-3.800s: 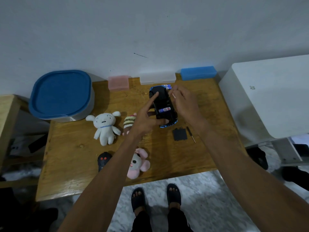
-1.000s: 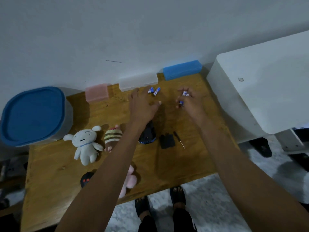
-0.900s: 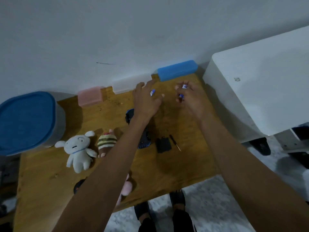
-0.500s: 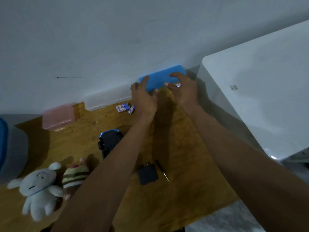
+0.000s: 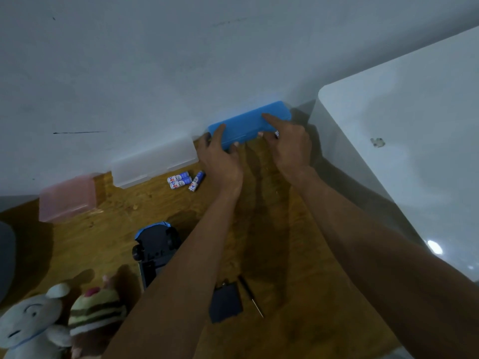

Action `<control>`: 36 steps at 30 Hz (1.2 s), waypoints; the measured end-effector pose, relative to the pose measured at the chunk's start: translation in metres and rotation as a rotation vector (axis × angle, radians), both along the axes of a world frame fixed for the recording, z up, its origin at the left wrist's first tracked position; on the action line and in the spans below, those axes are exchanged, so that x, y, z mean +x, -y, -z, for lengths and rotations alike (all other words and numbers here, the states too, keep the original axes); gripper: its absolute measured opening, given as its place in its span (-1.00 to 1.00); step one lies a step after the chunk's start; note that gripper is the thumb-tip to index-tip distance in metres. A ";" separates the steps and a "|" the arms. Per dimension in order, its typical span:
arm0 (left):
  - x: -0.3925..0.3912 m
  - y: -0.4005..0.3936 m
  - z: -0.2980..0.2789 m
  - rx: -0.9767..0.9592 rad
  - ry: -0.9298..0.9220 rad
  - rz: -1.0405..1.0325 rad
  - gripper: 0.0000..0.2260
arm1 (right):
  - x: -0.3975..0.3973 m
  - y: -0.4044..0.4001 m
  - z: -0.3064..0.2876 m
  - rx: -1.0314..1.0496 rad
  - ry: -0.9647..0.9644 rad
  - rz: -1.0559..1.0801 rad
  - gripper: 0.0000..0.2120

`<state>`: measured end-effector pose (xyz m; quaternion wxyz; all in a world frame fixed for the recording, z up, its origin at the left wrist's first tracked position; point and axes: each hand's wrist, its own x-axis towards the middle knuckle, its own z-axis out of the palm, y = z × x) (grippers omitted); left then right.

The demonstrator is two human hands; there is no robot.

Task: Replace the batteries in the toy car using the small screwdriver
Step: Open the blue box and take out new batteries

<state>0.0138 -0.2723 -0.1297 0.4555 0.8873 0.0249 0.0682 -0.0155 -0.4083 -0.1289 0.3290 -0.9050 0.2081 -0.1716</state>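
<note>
The black toy car lies upside down on the wooden table, partly behind my left forearm. Its black battery cover and the small screwdriver lie to its right. Three loose batteries lie by the back wall. My left hand grips the left end of a blue plastic box, fingers on top and thumb at the front. My right hand has its index finger on the lid and thumb at the front edge, with a battery tucked in its curled fingers.
A clear box and a pink box stand along the wall to the left. A large white cabinet borders the table on the right. A white plush and a striped plush lie at the lower left.
Both hands left the car and the loose batteries and moved back to the blue box. The left hand now grips its left end, and the view has shifted closer and to the right.
</note>
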 end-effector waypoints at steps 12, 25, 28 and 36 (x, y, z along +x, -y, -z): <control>-0.010 -0.005 0.008 -0.042 0.170 0.101 -0.23 | 0.027 0.004 -0.029 0.133 0.187 0.070 -0.58; -0.001 -0.009 0.005 -0.026 0.087 0.123 -0.16 | 0.052 0.006 0.001 -0.511 0.294 -0.206 -0.58; 0.000 -0.009 0.006 -0.022 0.089 0.114 -0.17 | 0.061 0.009 0.007 -0.585 0.272 -0.295 -0.56; 0.001 -0.008 0.007 -0.016 0.081 0.106 -0.17 | 0.067 0.010 0.009 -0.378 0.176 -0.367 -0.50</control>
